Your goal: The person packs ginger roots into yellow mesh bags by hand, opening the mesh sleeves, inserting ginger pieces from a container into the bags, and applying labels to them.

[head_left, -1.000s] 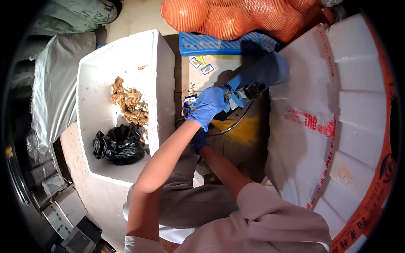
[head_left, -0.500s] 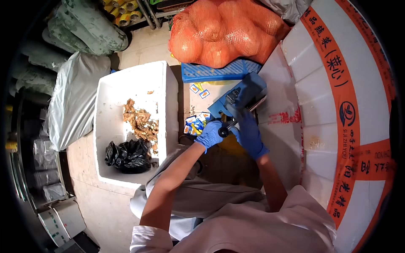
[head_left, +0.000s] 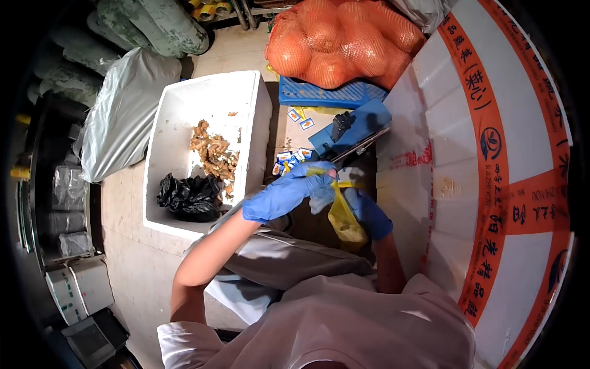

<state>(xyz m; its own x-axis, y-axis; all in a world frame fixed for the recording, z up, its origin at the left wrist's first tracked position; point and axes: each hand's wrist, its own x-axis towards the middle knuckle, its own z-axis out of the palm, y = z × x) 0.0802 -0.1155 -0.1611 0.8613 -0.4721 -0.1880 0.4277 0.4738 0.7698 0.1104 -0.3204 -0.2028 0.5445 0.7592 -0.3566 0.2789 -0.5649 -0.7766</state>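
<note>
A yellow mesh bag (head_left: 346,221) hangs between my gloved hands, its lower part filled out; what is inside cannot be made out. My left hand (head_left: 284,194), in a blue glove, is closed around the bag's gathered top. On the other side my right hand (head_left: 370,216), also gloved in blue, grips the bag near its neck, with some fingers hidden. Just beyond them stands a blue bench machine (head_left: 353,130) with a black fitting on top; neither hand touches it. Several small printed tags (head_left: 289,161) lie beside the machine.
Left of me sits a white foam box (head_left: 262,129) holding ginger (head_left: 212,150) and a black plastic bag (head_left: 187,198). Behind the machine, an orange net sack (head_left: 344,43) of large round produce rests by a blue plastic stand (head_left: 329,95). White foam cartons (head_left: 455,178) wall the right side.
Both hands have come off the machine's lever and moved back toward my body. The yellow mesh bag is now lifted into view between them. The camera view has shifted a little.
</note>
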